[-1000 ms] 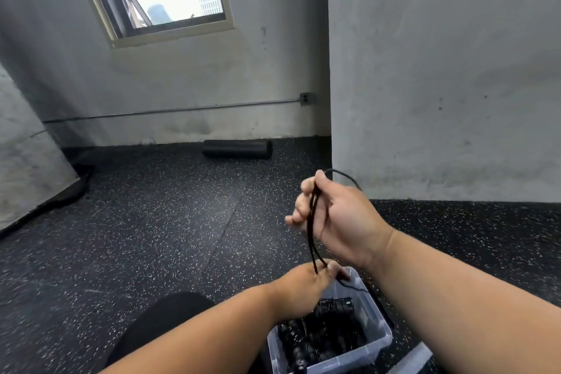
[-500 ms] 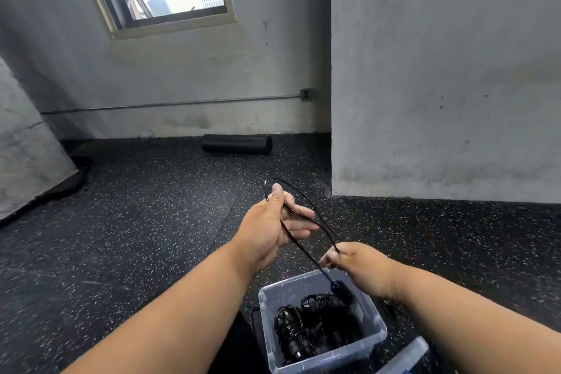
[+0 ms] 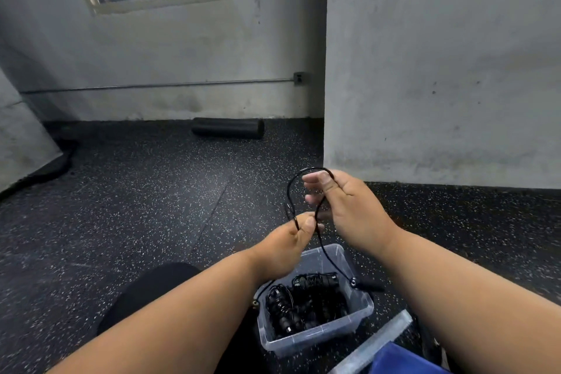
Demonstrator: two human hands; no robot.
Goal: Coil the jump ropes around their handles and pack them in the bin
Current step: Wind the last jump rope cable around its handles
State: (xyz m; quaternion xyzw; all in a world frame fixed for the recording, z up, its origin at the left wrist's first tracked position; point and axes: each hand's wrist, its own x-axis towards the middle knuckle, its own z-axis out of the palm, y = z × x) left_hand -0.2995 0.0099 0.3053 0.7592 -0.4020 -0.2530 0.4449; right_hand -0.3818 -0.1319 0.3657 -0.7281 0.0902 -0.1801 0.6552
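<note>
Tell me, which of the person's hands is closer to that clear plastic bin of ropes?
Left. The left hand pinches the black jump rope just above the clear bin, near its far rim; the right hand grips the rope's loop higher up and farther off.

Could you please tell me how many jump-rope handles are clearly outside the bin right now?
1: a black handle hangs at the rope's end, beside the bin's right rim. The other end may be hidden in the left hand.

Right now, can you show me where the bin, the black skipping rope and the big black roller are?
bin (image 3: 315, 338): head view, on its clear front wall.
skipping rope (image 3: 290, 188): head view, on the loop arching between the hands.
roller (image 3: 227, 128): head view, on the middle of its side.
</note>
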